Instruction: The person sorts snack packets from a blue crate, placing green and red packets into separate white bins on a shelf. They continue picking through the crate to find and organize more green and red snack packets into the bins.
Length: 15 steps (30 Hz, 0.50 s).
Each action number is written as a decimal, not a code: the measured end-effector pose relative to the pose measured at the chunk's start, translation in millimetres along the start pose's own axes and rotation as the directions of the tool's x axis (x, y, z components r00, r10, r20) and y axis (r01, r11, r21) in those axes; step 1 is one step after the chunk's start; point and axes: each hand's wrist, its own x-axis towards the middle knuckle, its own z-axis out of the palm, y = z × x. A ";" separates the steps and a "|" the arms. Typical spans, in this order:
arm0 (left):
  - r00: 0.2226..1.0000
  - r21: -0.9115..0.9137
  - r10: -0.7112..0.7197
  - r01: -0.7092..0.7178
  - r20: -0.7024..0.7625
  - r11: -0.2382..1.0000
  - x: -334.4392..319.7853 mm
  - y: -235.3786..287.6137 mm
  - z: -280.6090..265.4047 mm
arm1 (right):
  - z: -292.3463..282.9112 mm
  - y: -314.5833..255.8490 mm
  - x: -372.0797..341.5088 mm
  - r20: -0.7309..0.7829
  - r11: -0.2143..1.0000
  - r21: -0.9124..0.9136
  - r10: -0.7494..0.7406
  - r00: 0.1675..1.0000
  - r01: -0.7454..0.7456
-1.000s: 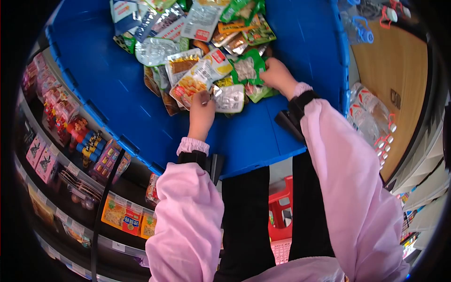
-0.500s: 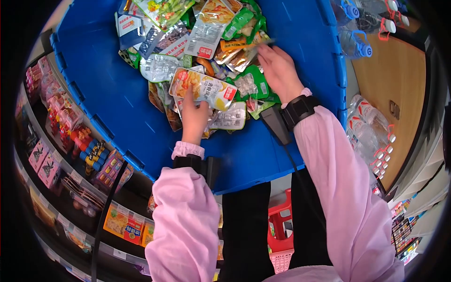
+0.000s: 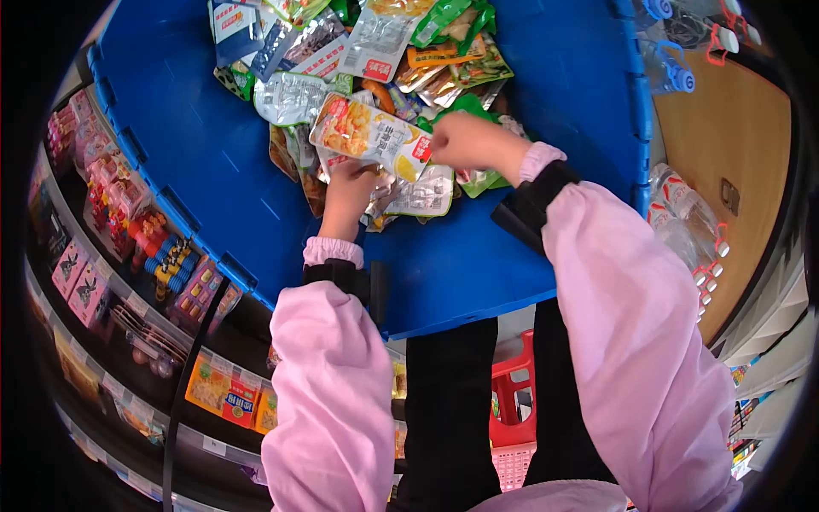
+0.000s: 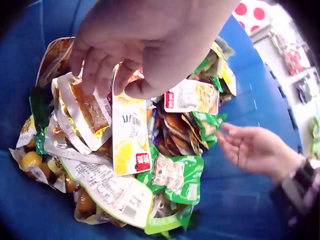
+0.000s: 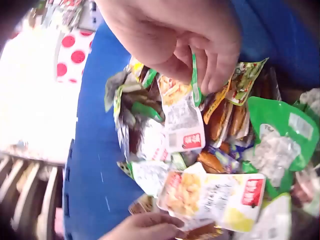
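Note:
A white food pouch (image 3: 371, 139) with a picture of yellow food and a lemon lies across the pile in the blue bin. My left hand (image 3: 348, 196) is at its lower left edge, fingers loosely bent over the pouches in the left wrist view. A gold-and-silver pouch (image 4: 91, 112) lies just beneath those fingers. My right hand (image 3: 476, 143) hovers by the pouch's right end, bent fingers beside a green bag (image 5: 280, 145) of pale food. A green packet (image 5: 195, 82) shows through the gap between right thumb and fingers.
The blue bin (image 3: 162, 128) surrounds the pile of snack packets. Shelves of packaged goods (image 3: 230, 392) stand at left. Water bottles (image 3: 682, 209) stand by a wooden panel (image 3: 717, 128) at right. A red-pink basket (image 3: 514, 418) is below, between the legs.
The white pouch has turned from a slant to lying across the pile. My right hand moved up over the far packets, then back left and down toward the pouch's end.

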 end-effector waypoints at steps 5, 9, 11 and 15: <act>0.989 -0.169 0.150 -0.150 -0.013 0.974 -13.9 30.1 2.1 | 49.9 -0.2 9.7 0.075 0.981 -0.190 0.059 0.995 -0.044; 0.983 0.575 0.078 -0.162 0.168 0.802 -10.5 27.0 -25.1 | 68.1 8.7 18.4 -0.152 0.989 -0.095 0.098 0.984 -0.114; 0.962 0.752 0.194 -0.273 0.195 0.600 -19.7 18.8 -13.6 | 71.0 9.4 16.5 -0.220 0.990 -0.065 0.110 0.969 -0.127; 0.930 0.951 0.312 -0.257 0.194 0.174 -41.5 23.3 26.3 | 61.5 10.8 20.3 -0.088 0.982 -0.029 0.183 0.979 -0.186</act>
